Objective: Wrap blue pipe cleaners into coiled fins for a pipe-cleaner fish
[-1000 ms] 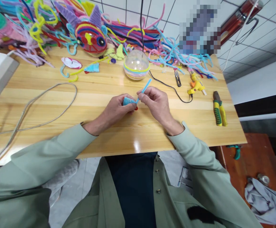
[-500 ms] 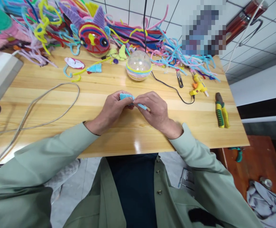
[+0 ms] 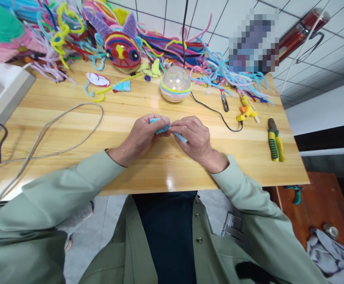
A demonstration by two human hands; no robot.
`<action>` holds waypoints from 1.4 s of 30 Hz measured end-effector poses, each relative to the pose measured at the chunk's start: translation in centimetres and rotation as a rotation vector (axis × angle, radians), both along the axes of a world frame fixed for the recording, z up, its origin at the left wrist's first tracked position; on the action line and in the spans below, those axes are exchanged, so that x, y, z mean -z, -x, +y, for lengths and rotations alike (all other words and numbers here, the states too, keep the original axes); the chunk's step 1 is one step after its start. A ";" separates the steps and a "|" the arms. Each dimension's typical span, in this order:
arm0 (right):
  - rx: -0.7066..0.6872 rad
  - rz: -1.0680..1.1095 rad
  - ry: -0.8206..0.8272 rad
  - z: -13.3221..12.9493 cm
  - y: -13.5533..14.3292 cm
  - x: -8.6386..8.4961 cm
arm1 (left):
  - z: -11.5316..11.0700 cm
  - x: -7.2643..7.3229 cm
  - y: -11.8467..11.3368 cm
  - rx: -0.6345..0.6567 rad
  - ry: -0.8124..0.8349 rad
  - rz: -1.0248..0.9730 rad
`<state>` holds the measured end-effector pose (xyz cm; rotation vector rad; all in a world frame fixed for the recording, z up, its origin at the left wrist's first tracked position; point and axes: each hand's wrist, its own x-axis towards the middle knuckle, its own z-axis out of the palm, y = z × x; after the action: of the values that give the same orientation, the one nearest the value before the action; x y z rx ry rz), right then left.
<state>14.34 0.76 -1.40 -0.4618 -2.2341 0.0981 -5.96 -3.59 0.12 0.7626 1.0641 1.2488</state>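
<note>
My left hand (image 3: 144,134) is closed on a small ribbed piece of light blue pipe cleaner (image 3: 160,125), its rows lying side by side. From that piece a blue pipe cleaner end (image 3: 180,137) runs into my right hand (image 3: 194,138), which pinches it between thumb and fingers. Both hands are close together above the front half of the wooden table (image 3: 124,173). Beyond them stands a clear ball (image 3: 176,81) with yellow, blue and pink bands round its lower part. Fingers hide part of the blue piece.
A decorated red fish-like ball (image 3: 123,51) sits before heaped pipe cleaners (image 3: 186,53). To the right lie thread snips (image 3: 224,101), a yellow glue gun (image 3: 246,109) and pliers (image 3: 275,140). A power strip (image 3: 4,94) and a looping grey cable (image 3: 46,121) are at left.
My left hand has turned slightly, showing more of the ribbed blue piece. My right hand still pinches the pipe cleaner end, a little lower. The whole view has shifted slightly.
</note>
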 end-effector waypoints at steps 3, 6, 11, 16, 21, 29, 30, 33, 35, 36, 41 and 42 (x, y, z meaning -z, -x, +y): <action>0.022 -0.028 0.025 0.1 -0.1 0.2 | 0.1 0.0 0.2 0.010 0.000 -0.011; 0.058 -0.059 0.093 0.2 -0.1 0.3 | 0.2 0.1 0.3 0.015 0.004 -0.017; 0.030 -0.020 0.139 0.4 0.0 0.5 | 0.2 0.2 0.1 0.007 0.000 -0.043; -0.027 0.048 0.353 0.2 0.0 -0.3 | 0.2 0.1 0.2 -0.036 -0.034 0.005; 0.058 0.326 0.926 0.1 0.3 -1.5 | 0.2 0.0 0.1 -0.053 -0.059 0.049; 0.116 0.277 1.143 -0.3 1.6 -1.5 | 0.2 0.8 -0.5 -0.046 -0.098 0.044; 0.118 0.274 1.146 -0.4 1.6 -1.5 | 0.1 0.8 -0.6 -0.038 -0.102 0.040; 0.136 0.275 1.137 -0.4 1.6 -1.6 | 0.1 0.3 -0.6 -0.021 -0.103 0.018; 0.148 0.271 1.124 -0.4 1.6 -1.6 | 0.0 0.2 -0.7 -0.021 -0.081 0.000; 0.153 0.266 1.121 -0.3 1.5 -1.6 | 0.0 0.1 -0.7 -0.023 -0.065 -0.005; 0.166 0.255 1.126 -0.2 1.4 -1.4 | 0.0 0.4 -0.5 -0.029 -0.070 0.059; 0.160 0.259 1.138 -0.2 1.4 -1.3 | 0.0 0.5 -0.4 -0.031 -0.087 0.076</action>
<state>12.94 0.52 -0.09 -1.1315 -1.6875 1.2925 -5.53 -3.59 -0.41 0.8688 1.0925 1.3076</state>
